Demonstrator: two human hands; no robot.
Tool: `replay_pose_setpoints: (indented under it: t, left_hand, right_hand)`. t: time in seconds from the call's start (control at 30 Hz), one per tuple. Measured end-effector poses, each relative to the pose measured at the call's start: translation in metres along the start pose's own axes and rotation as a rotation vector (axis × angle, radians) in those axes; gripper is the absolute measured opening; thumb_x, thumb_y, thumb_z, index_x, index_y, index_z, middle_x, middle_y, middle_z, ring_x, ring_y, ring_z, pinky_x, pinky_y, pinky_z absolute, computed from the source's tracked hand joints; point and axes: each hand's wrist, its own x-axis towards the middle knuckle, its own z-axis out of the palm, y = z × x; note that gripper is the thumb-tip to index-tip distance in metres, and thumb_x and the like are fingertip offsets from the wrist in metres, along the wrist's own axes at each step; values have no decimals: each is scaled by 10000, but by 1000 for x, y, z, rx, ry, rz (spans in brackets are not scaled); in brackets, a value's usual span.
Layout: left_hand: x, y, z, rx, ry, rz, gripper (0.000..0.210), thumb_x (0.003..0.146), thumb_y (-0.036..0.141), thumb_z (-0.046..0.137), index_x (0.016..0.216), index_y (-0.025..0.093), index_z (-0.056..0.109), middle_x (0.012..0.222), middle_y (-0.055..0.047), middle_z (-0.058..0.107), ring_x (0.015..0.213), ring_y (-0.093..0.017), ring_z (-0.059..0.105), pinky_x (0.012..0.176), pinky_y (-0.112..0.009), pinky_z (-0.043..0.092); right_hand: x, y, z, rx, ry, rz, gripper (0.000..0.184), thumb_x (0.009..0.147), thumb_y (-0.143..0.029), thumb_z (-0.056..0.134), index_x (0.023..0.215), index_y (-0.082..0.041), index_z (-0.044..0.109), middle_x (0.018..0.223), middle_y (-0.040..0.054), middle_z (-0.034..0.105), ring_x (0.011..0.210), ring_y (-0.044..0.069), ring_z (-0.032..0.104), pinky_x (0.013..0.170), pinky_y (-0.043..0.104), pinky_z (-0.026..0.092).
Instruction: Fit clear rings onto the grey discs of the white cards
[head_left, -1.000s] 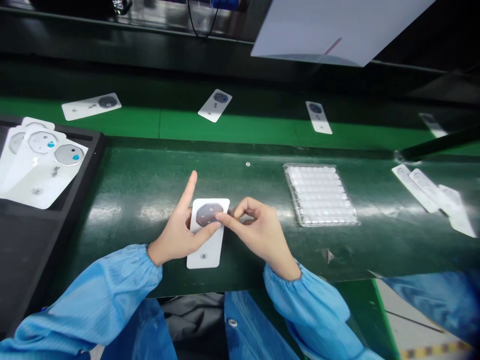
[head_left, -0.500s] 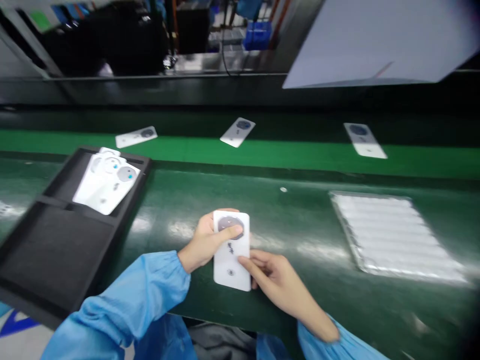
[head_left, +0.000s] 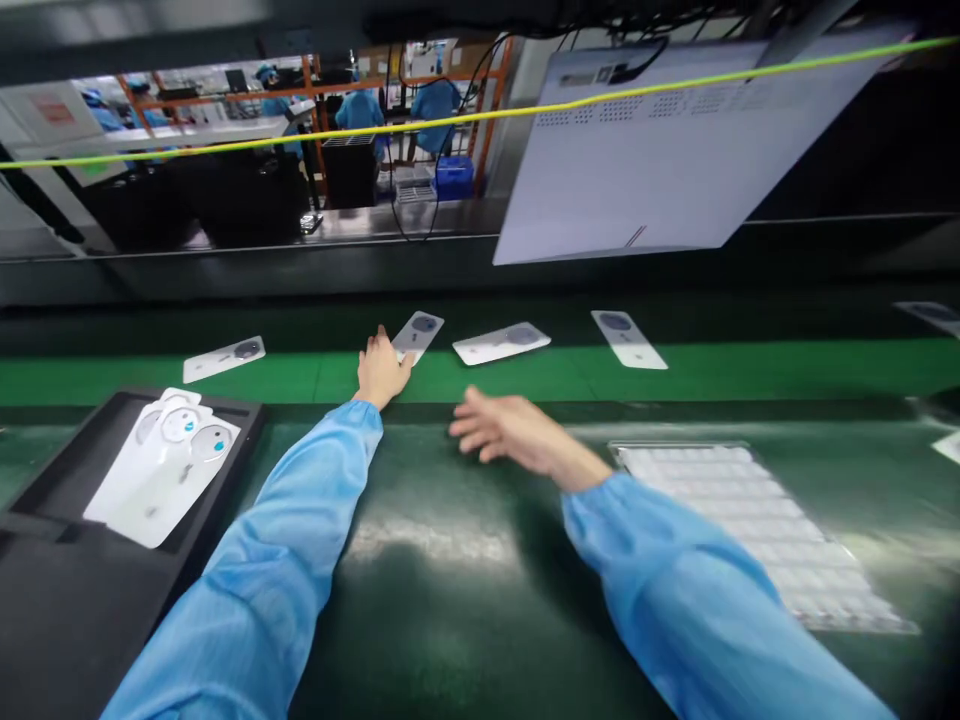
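Note:
My left hand (head_left: 382,372) reaches out over the green belt with its fingers stretched and the thumb apart. It is at the lower left edge of a white phone back cover (head_left: 421,330) with a round dark camera area; I cannot tell whether it touches. My right hand (head_left: 506,432) is held over the near edge of the belt, slightly blurred, fingers spread and nothing in them. Just beyond it another phone back cover (head_left: 487,347) lies on the belt, turned nearly sideways.
More covers lie along the green belt (head_left: 337,378), one at left (head_left: 214,362) and one at right (head_left: 634,350). A black tray (head_left: 67,620) with several overlapping covers stands at left. A clear-edged white ribbed tray (head_left: 757,530) lies at right. A white panel (head_left: 637,170) hangs above.
The cover held in both hands has left them, and one more lies on the belt. Both hands moved forward, the left to a belt cover. The view has tilted up.

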Motion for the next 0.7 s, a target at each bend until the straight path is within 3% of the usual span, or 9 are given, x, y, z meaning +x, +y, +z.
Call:
replay_pose_setpoints:
  t: [0.07,0.13,0.2,0.27,0.33,0.4,0.5,0.6,0.7]
  left_hand:
    - [19,6,10,46,-12,-62,900,806,178,778,1528,-51,292,1501,-373,413,1491,-453,283,1219,-574,154]
    - [34,14,12,68,-38,-129,998,732,122,822,1536,-53,257,1481,-376,433,1483,-462,280,1206,-558,192]
    - [40,23,6,58,-87,-180,995,688,102,842,1517,-29,307,1454,-351,479,1457,-457,331,1178,-527,269]
    - [30,35,-7,6,-174,-192,803,739,116,800,1445,11,433,1383,-291,575,1366,-410,480,1106,-470,391]
    - [-3,45,-20,-79,-298,-164,515,841,117,686,1335,51,553,1281,-217,668,1194,-328,636,986,-399,501]
    - [-55,49,-30,-170,-432,-125,372,890,110,614,1260,78,607,1222,-164,714,1064,-267,701,899,-352,551]
    - [-142,41,-42,-369,-622,-106,340,884,181,683,1213,111,633,1210,-143,725,1057,-261,711,897,-357,568]
    - [-204,29,-49,-605,-424,-142,377,860,290,765,1175,148,613,1213,-140,717,1110,-261,698,936,-363,561]
    - [-229,22,-47,-820,-184,-244,545,821,336,813,1267,182,539,1164,-127,736,1013,-253,737,873,-361,587]
  right_hand:
    - [-12,29,9,-101,-184,11,519,878,-632,691,974,-122,708,744,122,747,521,161,672,366,210,473]
    - [-24,53,14,-140,-253,-55,499,851,-603,735,993,-126,713,770,100,747,537,145,677,397,201,494]
    - [-31,66,14,-119,-221,-108,507,840,-608,737,985,-123,715,798,100,743,576,152,693,434,215,527]
    - [-32,69,13,-53,-134,-142,514,852,-621,710,1000,-128,710,870,121,747,653,173,720,473,235,563]
    - [-32,65,13,24,-41,-176,510,868,-616,691,1070,-147,697,990,147,751,763,199,744,521,254,597]
    - [-38,61,15,72,1,-231,517,877,-611,681,1143,-167,675,1040,145,750,810,208,744,549,269,613]
    - [-59,62,22,32,-53,-333,504,910,-620,629,1108,-158,678,829,75,733,611,160,677,479,252,555]
    - [-87,72,33,-120,-240,-324,461,953,-598,576,947,-149,677,634,2,634,448,104,541,410,219,437]
    - [-107,82,47,-260,-421,-279,443,986,-564,536,816,-163,614,568,-35,538,438,87,482,407,204,360]
